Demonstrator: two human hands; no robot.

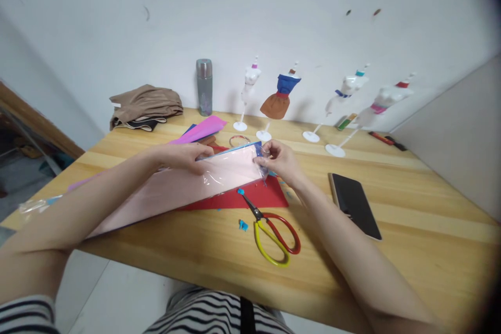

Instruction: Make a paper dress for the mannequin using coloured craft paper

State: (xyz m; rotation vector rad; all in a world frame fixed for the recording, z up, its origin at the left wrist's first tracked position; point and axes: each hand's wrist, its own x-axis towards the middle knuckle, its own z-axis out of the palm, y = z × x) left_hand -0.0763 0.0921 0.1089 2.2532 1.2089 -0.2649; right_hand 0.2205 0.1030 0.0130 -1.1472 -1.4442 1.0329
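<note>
A long clear plastic bag of coloured sheets (230, 166), pale pink on top with blue edges showing, lies at a slant across the table. My left hand (191, 156) grips its upper edge, thumb over the front and fingers partly hidden behind. At the right end, my right hand (279, 159) pinches the crumpled clear plastic between thumb and fingers. Beneath the bag sits a red sheet (250, 198). Scissors (270, 227) with one red and one yellow handle lie in front, their tips by small blue scraps (243, 225).
Several small white mannequins stand along the back, one wearing a blue and brown dress (284, 95). A grey thermos (204, 87) and folded brown cloth (148, 104) are at the back left. Magenta sheets (203, 129) lie behind the bag. To the right rests a black notebook-like object (354, 203).
</note>
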